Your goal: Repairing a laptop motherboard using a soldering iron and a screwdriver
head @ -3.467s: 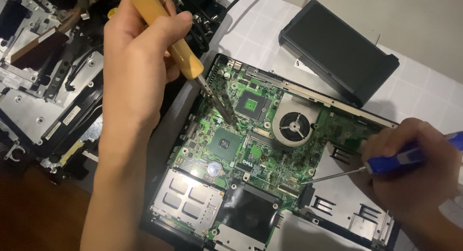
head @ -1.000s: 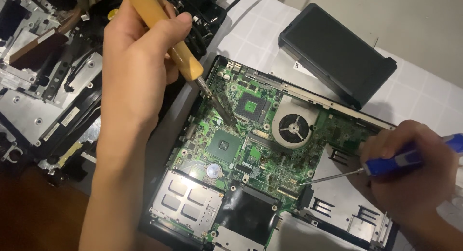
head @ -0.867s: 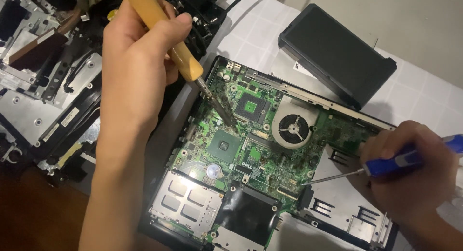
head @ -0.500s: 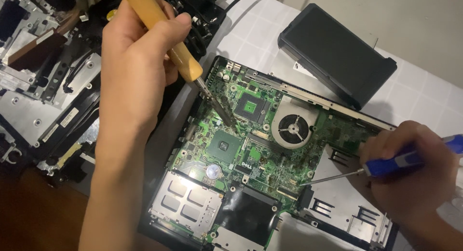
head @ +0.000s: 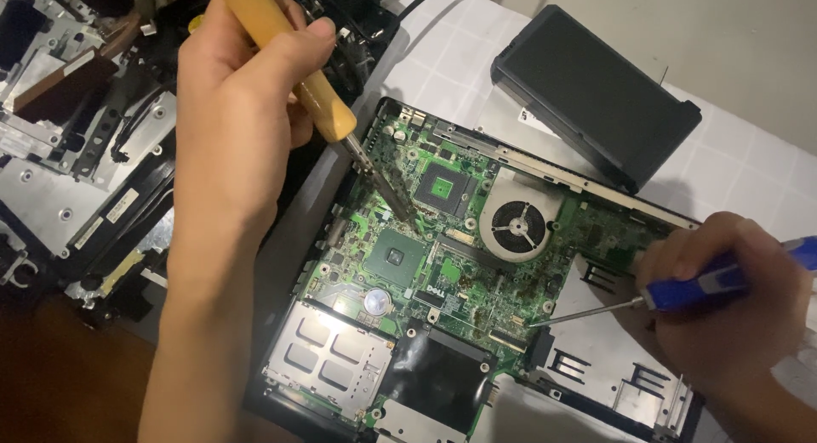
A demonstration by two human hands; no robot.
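Left hand (head: 234, 111) wraps the soldering iron (head: 289, 56) by its yellow handle, tip down on the green motherboard (head: 442, 256) just beside the square chip (head: 396, 257). Right hand (head: 732, 315) grips a blue-handled screwdriver (head: 681, 291), blade at the board's right edge. Board sits in its laptop shell: stiff, fragile, probably best held by the edges. Fan (head: 515, 226) and black battery pack (head: 591, 94) lie beyond.

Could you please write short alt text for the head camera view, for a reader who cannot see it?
A left hand holds a yellow-handled soldering iron with its tip on a green laptop motherboard, while the right hand holds a blue-handled screwdriver to the board's right side. A black battery pack lies behind.
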